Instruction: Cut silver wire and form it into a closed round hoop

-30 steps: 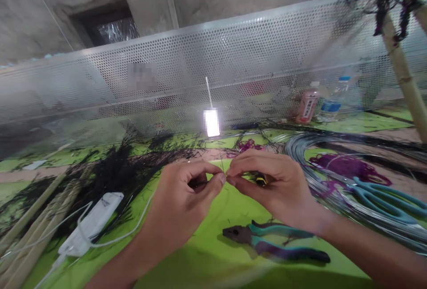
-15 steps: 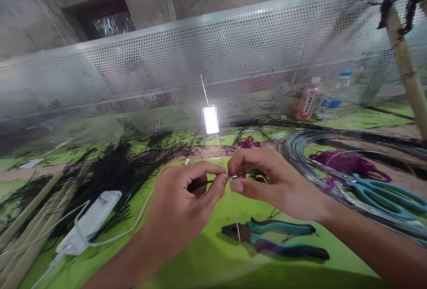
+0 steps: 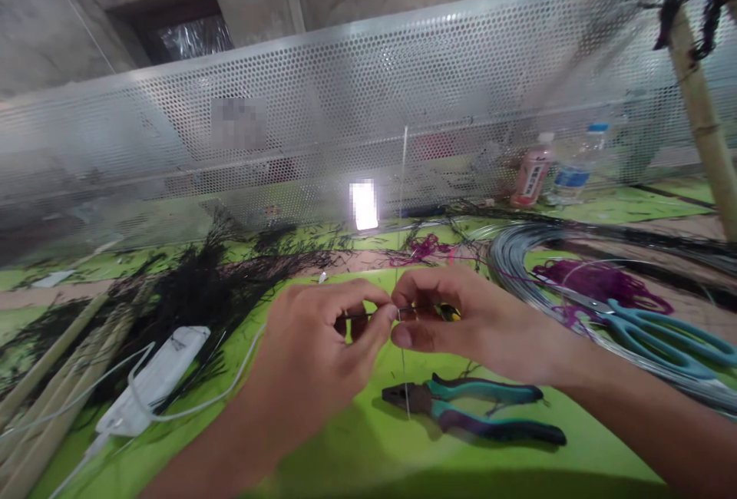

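Observation:
My left hand [image 3: 322,361] pinches a thin black strand [image 3: 350,316] between thumb and forefinger. A fine pale wire [image 3: 404,153] crosses the strand at the fingertips, running upright with its lower end in front of the pliers. My right hand [image 3: 461,322] is curled close by on the right, thumb and forefinger parted around the crossing; whether it touches the wire is hard to see. Below the hands lie combination pliers [image 3: 429,401] with teal and black handles, jaws pointing left. A small black and yellow thing [image 3: 449,312] is partly hidden behind my right fingers.
Blue-handled scissors [image 3: 650,334] rest on a coil of grey wire [image 3: 512,261] beside purple cord [image 3: 604,284]. At left are a white power strip [image 3: 155,380], bamboo poles [image 3: 63,384] and black fibres [image 3: 213,284]. Two bottles [image 3: 533,176] stand before a perforated metal screen [image 3: 322,92].
The upper end of the pale wire has swung right, from leaning left to nearly upright. My right thumb and forefinger have parted slightly; my left hand keeps its pinch.

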Available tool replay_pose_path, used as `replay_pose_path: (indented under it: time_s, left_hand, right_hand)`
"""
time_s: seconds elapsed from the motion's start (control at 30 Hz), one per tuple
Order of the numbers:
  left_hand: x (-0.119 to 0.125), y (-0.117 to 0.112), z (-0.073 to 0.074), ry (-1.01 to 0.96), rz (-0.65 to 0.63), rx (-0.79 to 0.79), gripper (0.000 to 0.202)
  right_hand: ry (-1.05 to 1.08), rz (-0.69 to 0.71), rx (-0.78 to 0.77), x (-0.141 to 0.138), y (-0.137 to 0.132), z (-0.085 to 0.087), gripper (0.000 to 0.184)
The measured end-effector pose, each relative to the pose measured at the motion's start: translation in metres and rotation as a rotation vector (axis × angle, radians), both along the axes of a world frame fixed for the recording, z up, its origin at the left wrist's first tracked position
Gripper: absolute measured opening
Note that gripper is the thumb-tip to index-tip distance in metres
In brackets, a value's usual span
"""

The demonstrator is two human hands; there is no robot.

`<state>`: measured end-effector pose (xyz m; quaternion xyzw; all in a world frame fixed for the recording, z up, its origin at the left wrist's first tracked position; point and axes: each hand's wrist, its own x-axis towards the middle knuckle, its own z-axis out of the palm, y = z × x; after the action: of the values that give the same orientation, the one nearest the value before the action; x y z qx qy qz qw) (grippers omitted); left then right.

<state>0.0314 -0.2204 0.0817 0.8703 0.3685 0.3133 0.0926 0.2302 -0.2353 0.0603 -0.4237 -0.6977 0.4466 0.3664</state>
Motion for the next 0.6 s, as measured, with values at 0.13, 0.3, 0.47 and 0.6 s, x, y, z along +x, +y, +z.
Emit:
replay_pose_path:
  time_s: [0.13,0.3,0.47,0.6]
  left_hand:
    - [-0.0014,0.0009,0.005,0.044,-0.075,-0.003,0.012]
    - [-0.0029,0.0026,0.0071,0.043,-0.056,-0.044,0.014]
    - [-0.0026,0.0017,0.0069,0.083,-0.047,-0.053,0.015]
    - [-0.0028,-0.0005,0.0066,0.138,-0.059,0.018,0.014]
  right_hand:
    - [0.022,-0.037,0.019,-0.0013,-0.002,-0.0069,0.024]
    - [-0.026,-0.087,0.107,-0.002,-0.0073,-0.004,0.02]
    - [-0.017,-0.088,0.146,-0.0021,-0.0099,0.0008,0.016]
    - [-0.031,-0.068,0.133,-0.0027,-0.0074,-0.0009,0.016]
